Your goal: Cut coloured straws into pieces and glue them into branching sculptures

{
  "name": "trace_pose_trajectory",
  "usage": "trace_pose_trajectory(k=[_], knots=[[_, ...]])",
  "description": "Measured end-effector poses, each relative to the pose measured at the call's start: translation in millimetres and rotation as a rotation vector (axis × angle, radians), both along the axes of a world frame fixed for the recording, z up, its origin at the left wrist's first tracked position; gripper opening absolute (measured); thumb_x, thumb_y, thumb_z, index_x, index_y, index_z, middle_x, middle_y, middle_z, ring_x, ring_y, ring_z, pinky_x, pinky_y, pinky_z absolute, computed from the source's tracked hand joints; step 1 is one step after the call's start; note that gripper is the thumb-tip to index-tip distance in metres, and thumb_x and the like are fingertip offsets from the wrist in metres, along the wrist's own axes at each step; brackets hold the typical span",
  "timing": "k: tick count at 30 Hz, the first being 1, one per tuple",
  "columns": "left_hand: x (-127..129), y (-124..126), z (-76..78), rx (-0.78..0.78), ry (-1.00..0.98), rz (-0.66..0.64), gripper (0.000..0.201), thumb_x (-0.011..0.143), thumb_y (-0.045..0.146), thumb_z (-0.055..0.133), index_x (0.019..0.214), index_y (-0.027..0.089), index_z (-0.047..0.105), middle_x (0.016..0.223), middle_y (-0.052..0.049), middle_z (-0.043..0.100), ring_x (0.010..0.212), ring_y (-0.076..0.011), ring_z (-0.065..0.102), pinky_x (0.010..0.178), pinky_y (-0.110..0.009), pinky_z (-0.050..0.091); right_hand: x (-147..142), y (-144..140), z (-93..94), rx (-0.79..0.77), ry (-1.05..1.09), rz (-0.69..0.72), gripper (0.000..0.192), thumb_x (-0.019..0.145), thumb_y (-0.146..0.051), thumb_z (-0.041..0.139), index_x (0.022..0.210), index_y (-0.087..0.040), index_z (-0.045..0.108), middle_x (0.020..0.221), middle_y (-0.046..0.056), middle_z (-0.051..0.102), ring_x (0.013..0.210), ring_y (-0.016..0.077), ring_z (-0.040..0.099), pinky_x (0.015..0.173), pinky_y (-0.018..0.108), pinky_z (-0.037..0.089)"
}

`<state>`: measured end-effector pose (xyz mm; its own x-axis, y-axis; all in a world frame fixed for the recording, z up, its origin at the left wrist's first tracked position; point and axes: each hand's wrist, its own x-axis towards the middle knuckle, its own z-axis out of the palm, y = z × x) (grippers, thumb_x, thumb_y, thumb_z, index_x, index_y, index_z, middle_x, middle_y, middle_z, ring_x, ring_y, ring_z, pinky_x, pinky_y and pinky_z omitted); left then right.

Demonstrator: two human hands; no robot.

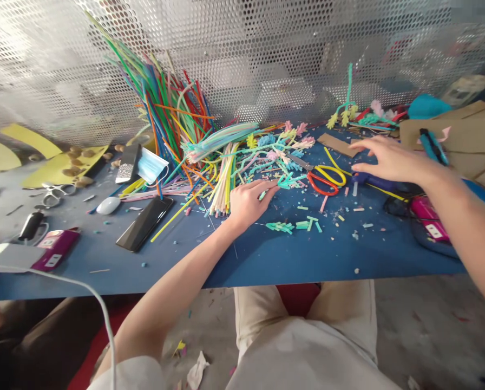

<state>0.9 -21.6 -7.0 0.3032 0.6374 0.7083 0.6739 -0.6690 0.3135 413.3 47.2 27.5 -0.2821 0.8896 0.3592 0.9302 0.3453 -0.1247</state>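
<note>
My left hand (248, 203) is closed, its fingertips pinching a teal pipe-cleaner sprig (288, 181) just above the table. My right hand (384, 158) is open, with thumb and fingers apart, over a dark blue tool (374, 180) that looks like a glue gun, partly hidden beneath the hand and forearm. Scissors (322, 183) with red and yellow handles lie between my hands. In front of my left hand is another teal sprig (280, 227), beside short cut pipe-cleaner pieces (307, 223). Behind it lies a bundle of pale pipe cleaners (226, 181).
Tall colored pipe cleaners (165, 114) lean on the perforated metal panel (283, 49). Leftward lie a black phone (144, 223), a white mouse (108, 205) and a magenta box (58, 248). Cardboard (437, 135) sits at right. A white cable (104, 314) crosses the table edge near a seated person (51, 336).
</note>
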Motion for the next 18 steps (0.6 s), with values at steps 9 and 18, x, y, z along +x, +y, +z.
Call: trace_pose_trajectory(k=[9, 18], knots=[[1, 3, -4.2, -0.131, 0.076, 0.022, 0.022, 0.101, 0.042, 0.069, 0.102, 0.026, 0.084, 0.099, -0.001, 0.083, 0.074, -0.0127, 0.074, 0.065, -0.025, 0.049, -17, 36, 3.9, -0.416, -0.177, 0.053, 0.031, 0.097, -0.043, 0.053, 0.114, -0.026, 0.073, 0.112, 0.009, 0.078, 0.102, 0.0306, 0.073, 0.090, 0.042, 0.055], [-1, 3, -4.2, -0.127, 0.113, 0.010, 0.024, 0.102, 0.043, 0.068, 0.101, 0.026, 0.084, 0.096, -0.001, 0.083, 0.072, -0.0126, 0.073, 0.064, -0.025, 0.046, -9, 43, 26.6, -0.376, -0.096, 0.184, 0.030, 0.095, -0.010, 0.047, 0.116, -0.021, 0.067, 0.103, 0.009, 0.076, 0.087, 0.0207, 0.069, 0.083, 0.035, 0.050]])
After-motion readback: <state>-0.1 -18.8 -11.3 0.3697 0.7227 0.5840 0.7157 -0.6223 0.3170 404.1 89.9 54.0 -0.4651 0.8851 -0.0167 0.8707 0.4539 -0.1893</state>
